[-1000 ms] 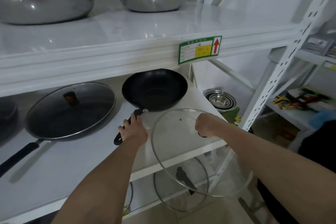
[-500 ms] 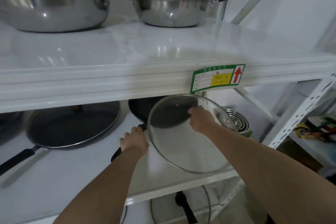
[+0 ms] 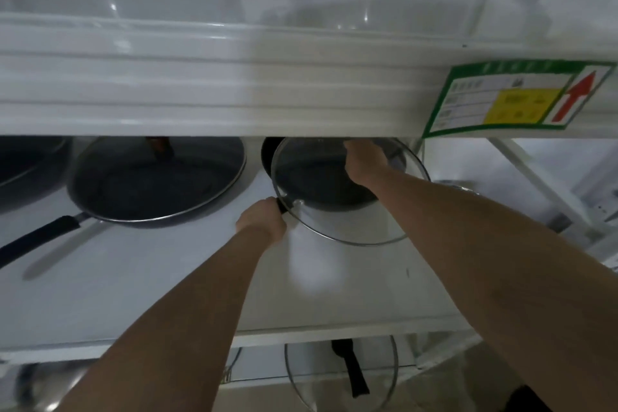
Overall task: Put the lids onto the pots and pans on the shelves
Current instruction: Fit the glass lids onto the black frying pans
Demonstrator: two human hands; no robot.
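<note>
A round glass lid [image 3: 347, 221] with a metal rim hangs tilted over a small black pan [image 3: 301, 177] on the middle shelf [image 3: 167, 278]. My right hand [image 3: 364, 160] grips the lid's knob, which is hidden under the fingers. The lid's near edge juts out in front of the pan. My left hand [image 3: 264, 221] is closed around the pan's black handle. To the left, a wide black frying pan [image 3: 150, 184] wears its own glass lid with a brown knob.
The upper shelf [image 3: 234, 84] bears two steel pots, only their bottoms showing, and a green label [image 3: 515, 97] with a red arrow. Another dark pan [image 3: 26, 167] sits far left. On the lower shelf a glass lid [image 3: 341, 375] lies by a black handle.
My right hand has carried the lid up from below the shelf edge and further in over the black pan. My left hand has stayed on the pan's handle. The view has moved closer.
</note>
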